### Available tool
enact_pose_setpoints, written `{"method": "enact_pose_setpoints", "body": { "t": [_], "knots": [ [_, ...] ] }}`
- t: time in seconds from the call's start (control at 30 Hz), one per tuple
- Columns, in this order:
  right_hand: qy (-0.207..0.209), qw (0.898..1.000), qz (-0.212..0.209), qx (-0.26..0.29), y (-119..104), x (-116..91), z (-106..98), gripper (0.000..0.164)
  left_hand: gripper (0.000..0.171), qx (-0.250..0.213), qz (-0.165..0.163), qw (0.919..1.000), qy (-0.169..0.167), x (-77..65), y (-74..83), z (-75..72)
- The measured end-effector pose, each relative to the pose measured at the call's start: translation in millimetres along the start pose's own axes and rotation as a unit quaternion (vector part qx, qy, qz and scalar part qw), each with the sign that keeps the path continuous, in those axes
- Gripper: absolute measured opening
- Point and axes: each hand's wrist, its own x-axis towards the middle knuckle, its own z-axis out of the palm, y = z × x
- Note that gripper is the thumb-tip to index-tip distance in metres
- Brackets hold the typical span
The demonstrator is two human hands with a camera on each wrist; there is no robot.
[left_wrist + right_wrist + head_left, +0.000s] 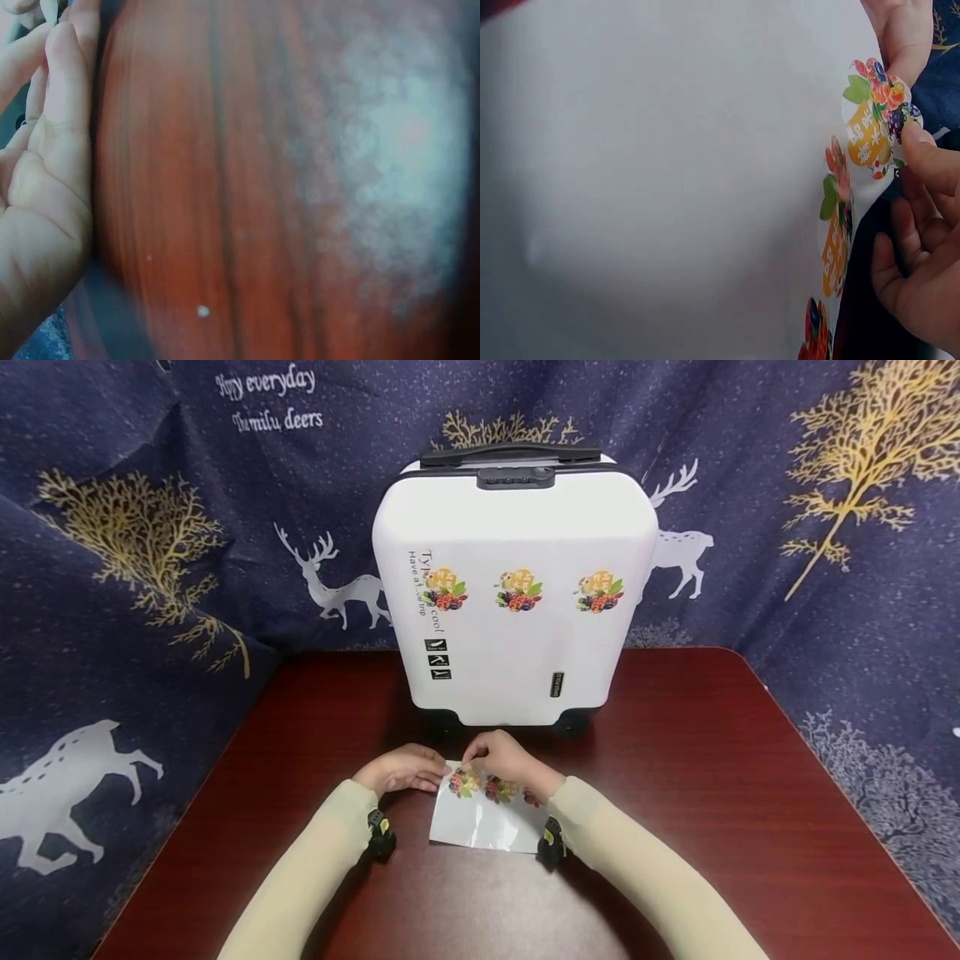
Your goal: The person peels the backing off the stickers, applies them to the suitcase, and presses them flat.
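Observation:
A white sticker sheet (480,831) lies on the table below the suitcase, with a row of fruit-print stickers along its far edge. My left hand (401,770) pinches the sheet's far left corner between thumb and fingers. From the right, my right hand (506,758) reaches over the sheet and pinches the rim of the leftmost fruit sticker (877,120). In the right wrist view that sticker's edge is under my thumb; whether it is loose from the backing, I cannot tell. Upright behind both hands stands a white suitcase (517,652), bearing three similar fruit stickers in a row.
The dark red wooden table (750,827) extends to both sides. Behind it hangs a blue cloth (315,493) with deer and gold trees. A black handle (510,454) and a combination lock (516,477) top the suitcase.

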Motion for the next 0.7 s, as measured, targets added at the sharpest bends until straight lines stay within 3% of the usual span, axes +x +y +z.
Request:
{"method": "enact_pose_setpoints", "body": {
  "t": [0.7],
  "knots": [
    [-0.032,0.999,-0.004,-0.003,3.5,-2.7,-8.1,0.01,0.005,0.029,-0.009,0.9995,0.0,0.5,1.8,1.3]
  ]
}}
